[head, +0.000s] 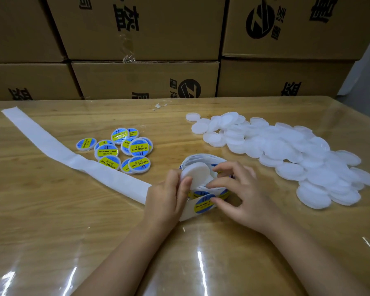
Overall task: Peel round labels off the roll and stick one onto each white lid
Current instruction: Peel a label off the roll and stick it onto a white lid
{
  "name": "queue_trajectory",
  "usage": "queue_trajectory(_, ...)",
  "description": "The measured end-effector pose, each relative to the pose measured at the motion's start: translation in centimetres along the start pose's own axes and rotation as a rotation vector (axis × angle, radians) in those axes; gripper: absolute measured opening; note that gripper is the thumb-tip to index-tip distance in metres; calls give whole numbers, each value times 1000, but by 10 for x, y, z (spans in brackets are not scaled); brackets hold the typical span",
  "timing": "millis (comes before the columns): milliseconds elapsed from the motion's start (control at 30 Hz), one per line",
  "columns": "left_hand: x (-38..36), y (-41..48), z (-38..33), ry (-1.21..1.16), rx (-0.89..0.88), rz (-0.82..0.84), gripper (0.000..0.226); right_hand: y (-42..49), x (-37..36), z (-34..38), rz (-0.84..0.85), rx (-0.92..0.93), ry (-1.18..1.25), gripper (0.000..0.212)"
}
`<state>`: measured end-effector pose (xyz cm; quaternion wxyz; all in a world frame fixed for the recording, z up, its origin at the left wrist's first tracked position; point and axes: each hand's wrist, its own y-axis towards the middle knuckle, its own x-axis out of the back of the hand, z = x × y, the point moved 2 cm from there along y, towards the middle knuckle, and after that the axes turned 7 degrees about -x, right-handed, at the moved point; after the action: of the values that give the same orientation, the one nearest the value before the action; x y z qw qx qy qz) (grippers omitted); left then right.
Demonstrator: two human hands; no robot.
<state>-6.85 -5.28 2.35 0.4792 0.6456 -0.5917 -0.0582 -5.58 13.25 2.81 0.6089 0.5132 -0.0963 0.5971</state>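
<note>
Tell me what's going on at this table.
A person is labelling lids. The left hand holds a bare white lid over the label roll, while the right hand fingers the edge of the next label. Finished lids lie clustered to the left, an unlabelled pile to the right, and spent backing strip trails off leftward.

Left grip (167, 195) and right grip (241, 193) close together, fingers curled, thumbs pinching

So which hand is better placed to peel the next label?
Right. The right hand has its fingers at the edge of the label on the backing strip, while the left hand grips a bare white lid.
</note>
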Motion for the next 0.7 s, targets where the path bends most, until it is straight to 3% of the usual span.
queue_trajectory(100, 3, 2, -2, 53, -45, -9, 41, 1, -4, 5, -5, 17, -9, 8)
queue_trajectory(200, 7, 6, -5, 272, -134, -35, 39, 0, -6, 8, 8, -42, 60, 4)
queue_trajectory(333, 7, 6, -13, 375, -239, -73, 61, 0, -7, 11, 18, -43, 65, 6)
queue_trajectory(467, 2, 4, -13, 294, -184, -45, 62, -2, -9, 15, 61, -56, 129, 15)
queue_trajectory(567, 0, 3, -6, 115, 14, 27, 49, 0, -7, 16, 91, -105, 200, 18)
queue_trajectory(700, -5, 2, -5, -126, 132, 73, 13, 0, -8, 17, 106, -94, 169, 8)
